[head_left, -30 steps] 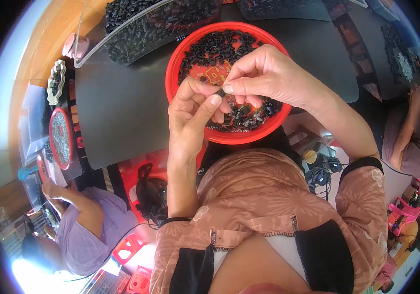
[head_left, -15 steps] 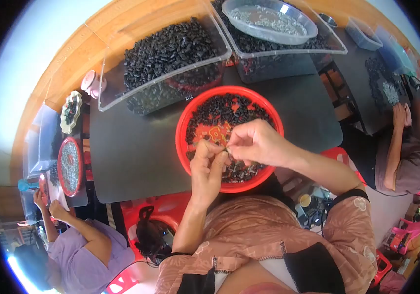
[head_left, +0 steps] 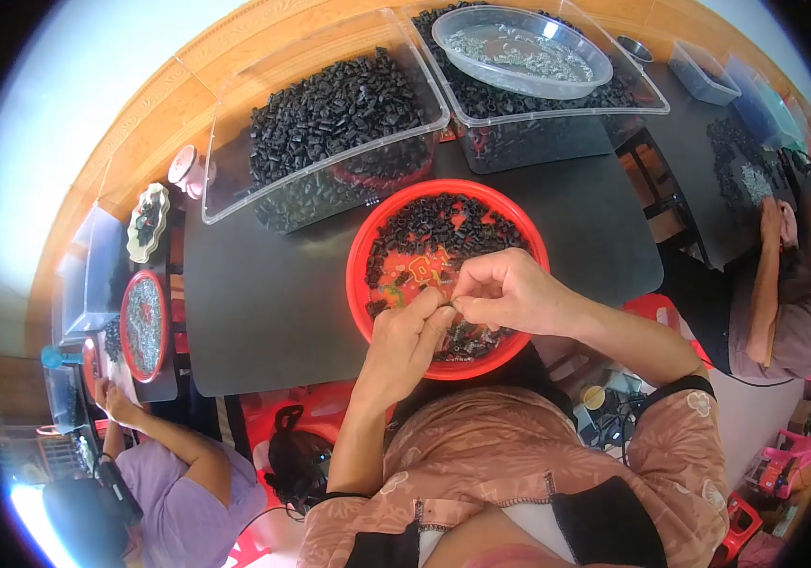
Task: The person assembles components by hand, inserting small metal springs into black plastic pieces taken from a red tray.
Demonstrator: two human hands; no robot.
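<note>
My left hand (head_left: 407,333) and my right hand (head_left: 511,292) meet fingertip to fingertip over the near part of a round red basin (head_left: 358,284). Both are closed in a pinch. Whatever sits between the fingertips is too small to make out. Inside the basin, small black tube-like pieces (head_left: 434,220) gather mostly along the far side. Nearer me, below the fingers, lie darker pieces mixed with shiny metallic-looking ones (head_left: 470,343). Part of the basin's patterned red bottom shows through in the middle.
Two clear bins of black pieces, one left (head_left: 316,175) and one right (head_left: 538,123), stand behind the basin on the dark table (head_left: 254,303). A clear oval tray (head_left: 524,80) rests on the right bin. Co-workers sit at both sides, near a red tray (head_left: 125,331) and loose pieces (head_left: 737,161).
My joined hands have shifted slightly down and right in view, still pinched together. The left hand has turned, showing more of its back. The whole view has tilted a little.
</note>
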